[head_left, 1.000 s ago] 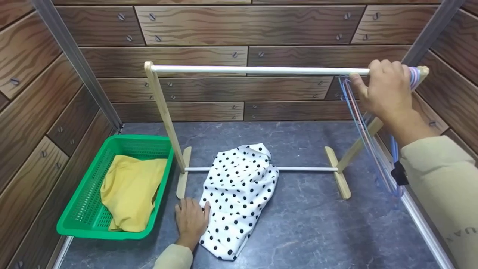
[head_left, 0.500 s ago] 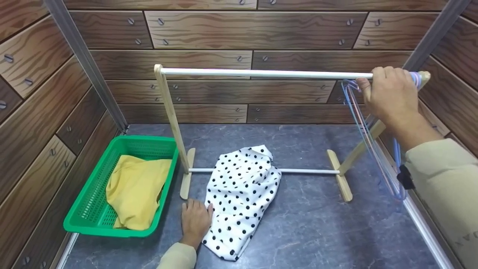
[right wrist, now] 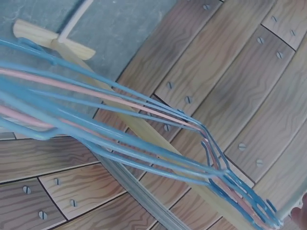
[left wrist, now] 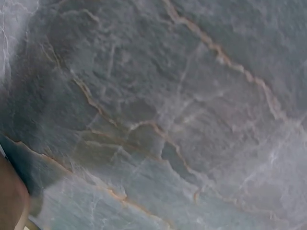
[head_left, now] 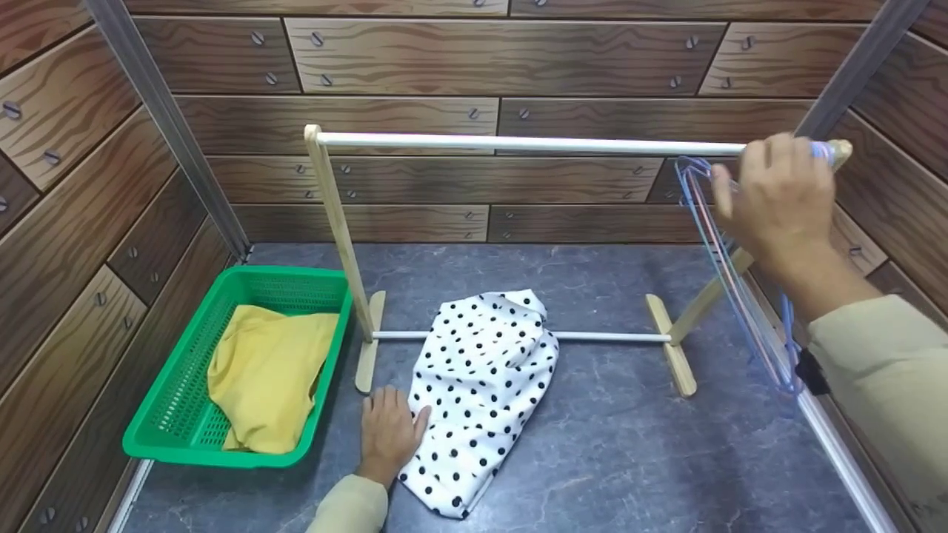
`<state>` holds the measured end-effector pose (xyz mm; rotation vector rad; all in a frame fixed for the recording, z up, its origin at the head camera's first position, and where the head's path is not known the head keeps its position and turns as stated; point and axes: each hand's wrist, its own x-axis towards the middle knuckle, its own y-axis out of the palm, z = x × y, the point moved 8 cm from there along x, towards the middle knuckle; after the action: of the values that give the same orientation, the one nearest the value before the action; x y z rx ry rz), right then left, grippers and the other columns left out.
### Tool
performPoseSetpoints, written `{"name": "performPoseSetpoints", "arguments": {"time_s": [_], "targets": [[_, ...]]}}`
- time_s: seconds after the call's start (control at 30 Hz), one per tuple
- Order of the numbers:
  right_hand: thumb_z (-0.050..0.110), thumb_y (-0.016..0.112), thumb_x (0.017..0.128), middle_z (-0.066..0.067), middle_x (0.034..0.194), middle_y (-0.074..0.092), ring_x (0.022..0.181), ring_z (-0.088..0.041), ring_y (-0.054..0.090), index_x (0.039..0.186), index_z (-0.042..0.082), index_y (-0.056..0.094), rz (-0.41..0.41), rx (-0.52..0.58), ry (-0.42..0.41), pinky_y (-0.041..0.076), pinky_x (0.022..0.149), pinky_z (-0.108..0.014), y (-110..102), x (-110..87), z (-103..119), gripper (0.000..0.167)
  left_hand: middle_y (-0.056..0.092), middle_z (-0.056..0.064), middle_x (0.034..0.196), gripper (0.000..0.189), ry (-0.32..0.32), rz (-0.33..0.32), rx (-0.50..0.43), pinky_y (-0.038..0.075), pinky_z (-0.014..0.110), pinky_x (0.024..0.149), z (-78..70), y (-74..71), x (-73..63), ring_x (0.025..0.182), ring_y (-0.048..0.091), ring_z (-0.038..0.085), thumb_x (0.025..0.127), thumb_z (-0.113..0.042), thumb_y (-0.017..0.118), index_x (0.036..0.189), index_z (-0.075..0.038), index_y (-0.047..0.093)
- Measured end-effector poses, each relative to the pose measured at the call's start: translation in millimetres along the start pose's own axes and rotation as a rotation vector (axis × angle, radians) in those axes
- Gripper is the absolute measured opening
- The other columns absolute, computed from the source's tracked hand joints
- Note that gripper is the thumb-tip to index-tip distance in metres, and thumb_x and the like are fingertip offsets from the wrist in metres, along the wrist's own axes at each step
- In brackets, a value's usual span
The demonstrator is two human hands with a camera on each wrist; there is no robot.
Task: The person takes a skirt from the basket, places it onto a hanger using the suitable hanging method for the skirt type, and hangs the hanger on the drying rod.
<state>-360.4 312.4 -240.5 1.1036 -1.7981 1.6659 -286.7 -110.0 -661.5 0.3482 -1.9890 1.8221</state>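
In the head view my left hand rests palm down on the dark floor, fingers straight, its thumb at the edge of a white cloth with black dots. My right hand is at the right end of the white top rod of a rack, its thumb held apart from the rod. Its fingers reach over the rod where several blue and pink wire hangers hang bunched by their hooks. Those fingertips are hidden, so I cannot tell whether they grip the hooks. Only a fingertip shows in the right wrist view.
A green basket holding a folded yellow cloth stands left of the rack. The rack has wooden posts, wooden feet and a lower white rod, which the dotted cloth overlaps. Wood-patterned walls enclose three sides.
My right hand has shifted slightly right along the top rod, and its thumb has come away from the rod. The left thumb has spread a little further onto the dotted cloth's edge.
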Motion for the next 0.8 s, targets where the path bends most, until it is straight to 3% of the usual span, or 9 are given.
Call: {"name": "performPoseSetpoints", "arguments": {"time_s": [0.13,0.37,0.5,0.7,0.8], "targets": [[0.035,0.046,0.1,-0.027,0.087,0.052,0.078,-0.044,0.047,0.09,-0.009,0.052,0.059,-0.016,-0.095,0.039,0.061,-0.053,13.9,-11.2,16.2,0.045,0.053,0.013,0.086,0.049,-0.014,0.044,0.011,0.038,0.043,0.075,-0.1,2.5,1.1,0.084,0.049,0.029,0.093,-0.052,0.059,0.086,-0.004,0.056],[0.034,0.048,0.099,-0.023,0.083,0.054,0.079,-0.041,0.051,0.088,-0.006,0.053,0.18,-0.014,-0.185,0.044,0.063,-0.051,44.5,-37.5,50.6,0.042,0.058,0.015,0.09,0.049,0.008,0.077,0.006,0.036,0.045,0.082,-1.3,4.0,0.8,0.091,0.05,0.03,0.094,-0.051,0.057,0.085,-0.003,0.06],[0.036,0.048,0.1,-0.022,0.083,0.056,0.079,-0.039,0.053,0.086,-0.004,0.055,0.226,-0.011,-0.233,0.046,0.065,-0.05,62.0,-55.6,72.0,0.042,0.059,0.014,0.087,0.046,0.028,0.045,-0.019,0.035,0.046,0.083,-1.9,1.4,-0.8,0.089,0.05,0.03,0.093,-0.049,0.059,0.081,-0.004,0.06],[0.036,0.05,0.097,-0.021,0.081,0.058,0.078,-0.04,0.056,0.082,-0.002,0.055,0.188,0.033,-0.321,0.046,0.066,-0.05,76.4,-76.1,101.5,0.041,0.059,0.013,0.083,0.044,0.063,-0.007,-0.04,0.035,0.046,0.082,-4.9,-0.4,-0.5,0.088,0.051,0.03,0.093,-0.046,0.061,0.079,-0.005,0.059],[0.036,0.051,0.098,-0.019,0.082,0.059,0.08,-0.038,0.056,0.084,-0.001,0.056,0.223,0.057,-0.337,0.047,0.068,-0.049,83.3,-83.2,116.5,0.04,0.059,0.013,0.082,0.042,0.083,-0.031,-0.041,0.036,0.046,0.082,-6.2,-1.5,-0.5,0.088,0.051,0.03,0.092,-0.045,0.063,0.078,-0.005,0.059]]}}
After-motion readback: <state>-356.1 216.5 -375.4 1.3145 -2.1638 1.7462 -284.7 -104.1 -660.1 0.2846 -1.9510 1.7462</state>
